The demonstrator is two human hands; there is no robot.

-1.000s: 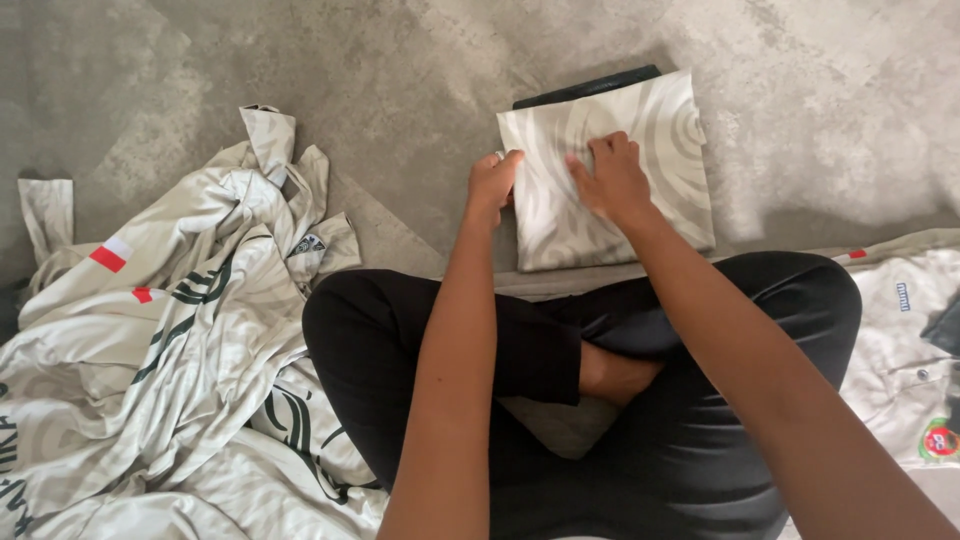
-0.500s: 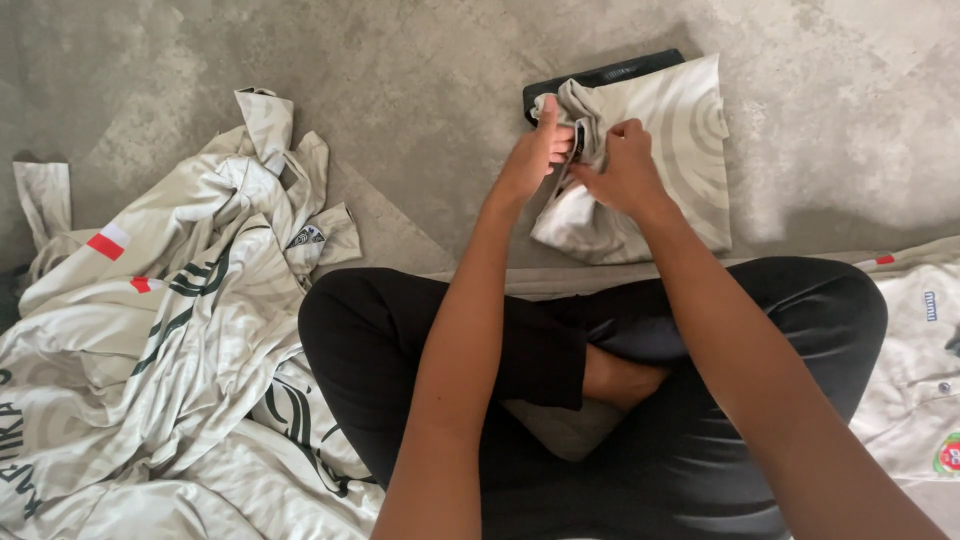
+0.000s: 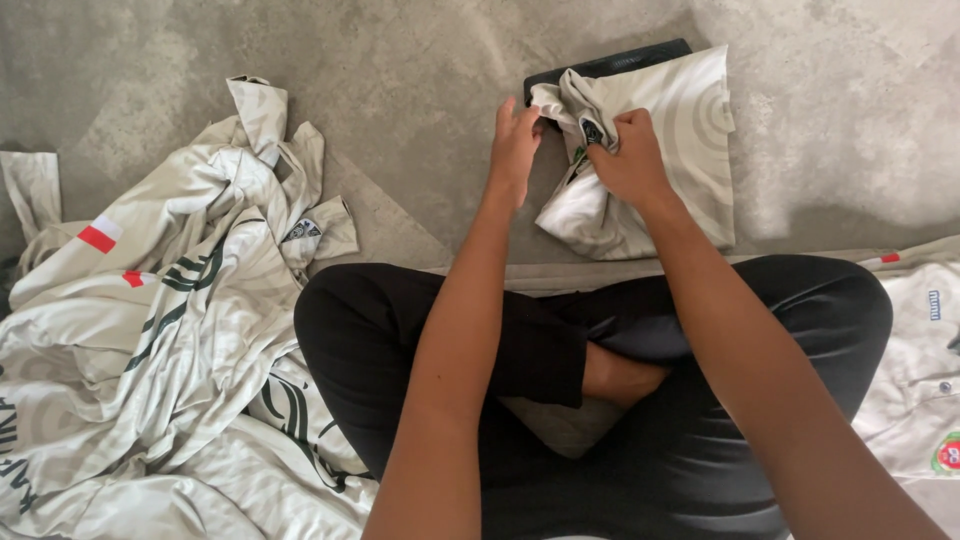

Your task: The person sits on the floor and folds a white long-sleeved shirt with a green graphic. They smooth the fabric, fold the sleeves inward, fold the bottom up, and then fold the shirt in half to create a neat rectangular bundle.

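Upper centre of the frame, a pale grey shirt (image 3: 660,160) with faint ring patterns lies on the concrete floor (image 3: 380,90), half folded, its near-left side bunched. The left hand (image 3: 515,150) pinches its upper corner; the right hand (image 3: 630,160) is fisted on the crumpled cloth.

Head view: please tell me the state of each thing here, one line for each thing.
Folded shirt: partly folded, its left edge lifted and bunched.
Left hand: fingers closed on the bunched edge.
Right hand: fisted around the bunched cloth.
Dark flat thing: lying flat under the shirt, mostly covered.
Pile of shirts: unfolded, crumpled on the floor.
Shirt at right: spread out, cut off by the frame.
Floor: grey, mottled.
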